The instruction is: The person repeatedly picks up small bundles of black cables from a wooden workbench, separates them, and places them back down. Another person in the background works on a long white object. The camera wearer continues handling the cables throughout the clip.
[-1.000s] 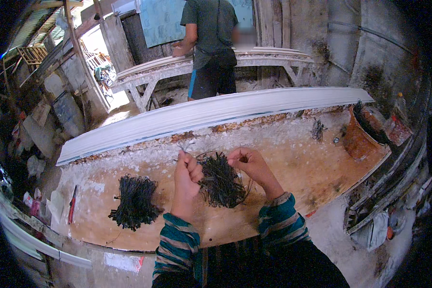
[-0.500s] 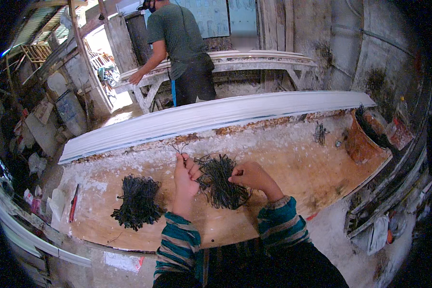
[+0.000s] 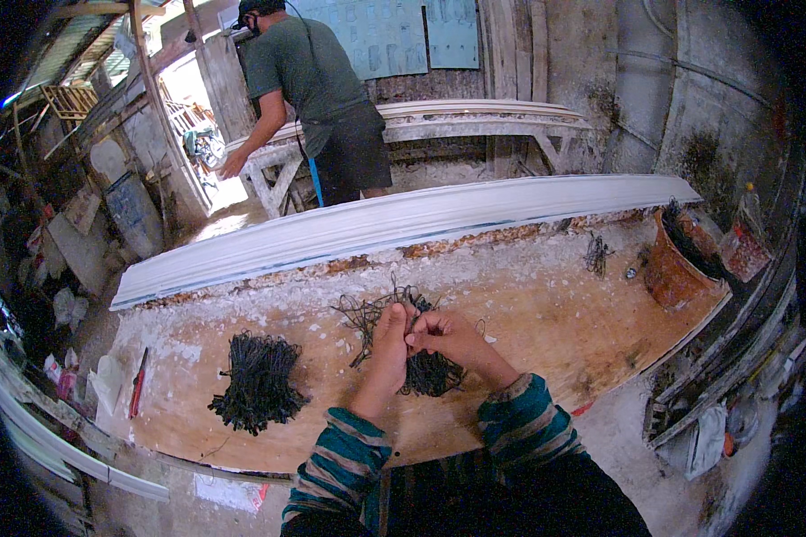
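My left hand (image 3: 387, 351) is closed, its fingertips drawn together around thin black strands (image 3: 359, 313). Against those fingertips my right hand (image 3: 461, 338) makes a pinch; whatever it holds is hidden or too thin to make out. Both hands hover over a loose bundle of black strands (image 3: 432, 376), which they partly cover. To the left, a second, thicker bundle of black looped strands (image 3: 258, 380) lies on the wooden tabletop (image 3: 519, 394).
A long white moulding (image 3: 403, 224) spans the table's far side. At right stands an orange-brown bucket (image 3: 681, 268) holding dark strands, near a small tangle (image 3: 597, 255). A red knife-like tool (image 3: 139, 383) lies left. A person (image 3: 309, 98) bends at another bench behind.
My left hand has moved right and my right hand slightly left, so their fingertips meet over the loose bundle. The person behind has shifted left.
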